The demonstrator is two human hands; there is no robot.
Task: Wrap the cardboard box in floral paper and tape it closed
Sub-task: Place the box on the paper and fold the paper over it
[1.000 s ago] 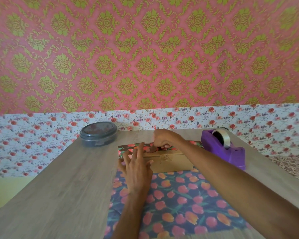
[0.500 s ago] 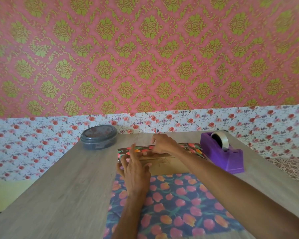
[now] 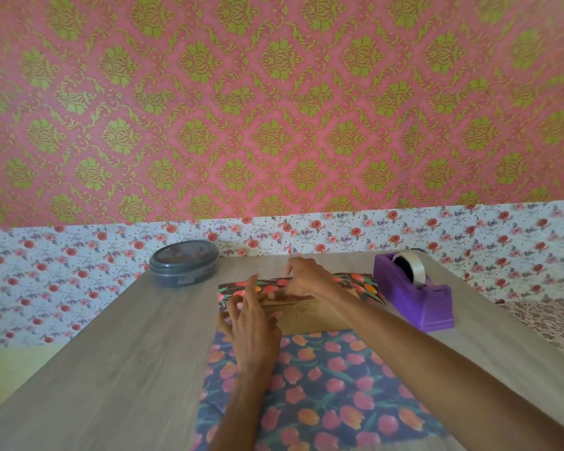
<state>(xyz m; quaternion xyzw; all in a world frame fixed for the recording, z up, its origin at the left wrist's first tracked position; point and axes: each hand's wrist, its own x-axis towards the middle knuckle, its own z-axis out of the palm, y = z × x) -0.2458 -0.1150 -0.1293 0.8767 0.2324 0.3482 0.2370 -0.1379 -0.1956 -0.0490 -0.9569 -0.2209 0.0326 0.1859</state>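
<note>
Left hand (image 3: 253, 327), grip apart, rests against the cardboard box (image 3: 310, 317); right hand (image 3: 306, 279) bears on floral paper (image 3: 323, 379) atop it (pinching or pressing, I cannot tell).

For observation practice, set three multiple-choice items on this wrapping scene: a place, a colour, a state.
1. Where does the tape dispenser stand from the cardboard box? A) left B) right C) on top
2. The dispenser's colour? A) purple B) green C) white
3. The box is: A) fully wrapped B) free of paper C) partly covered by floral paper
1 B: it stands off the box's right end. 2 A: its body is purple. 3 C: paper laps the top, the near side is bare.
</note>
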